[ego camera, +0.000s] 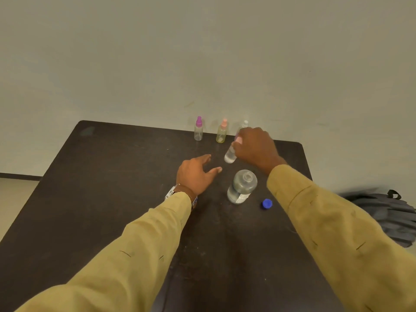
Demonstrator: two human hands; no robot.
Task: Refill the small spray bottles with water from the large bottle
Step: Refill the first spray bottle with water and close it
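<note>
- From where I stand, the person's right hand (254, 147) is curled round the top end of a small spray bottle (230, 155). The bottle hangs tilted, base toward the person. I cannot tell whether the base touches the desk (117, 176).
- A bit of pink shows at the fingertips, likely that bottle's cap. The hand hides whether it is screwed on.
- The left hand (195, 174) holds nothing. Its fingers are spread and relaxed, low over the desk just left of the held bottle.
- The large bottle (242, 186) stands upright between the two forearms with its neck open. Its blue cap (267, 204) lies on the desk just to its right.
- Three more small ones stand in a row at the far edge against the wall: a purple-capped bottle (198, 129), a pink-capped bottle (222, 131), and a white-topped bottle (244, 124) partly behind the right hand.
- My reading: one small bottle is being handled near the open large one, so this is the opening-or-closing step around a pour.
- If it is yet to be filled, the next move needs the free left hand to steady the body while the right twists the top off. After that comes a slow pour into a very narrow neck.
</note>
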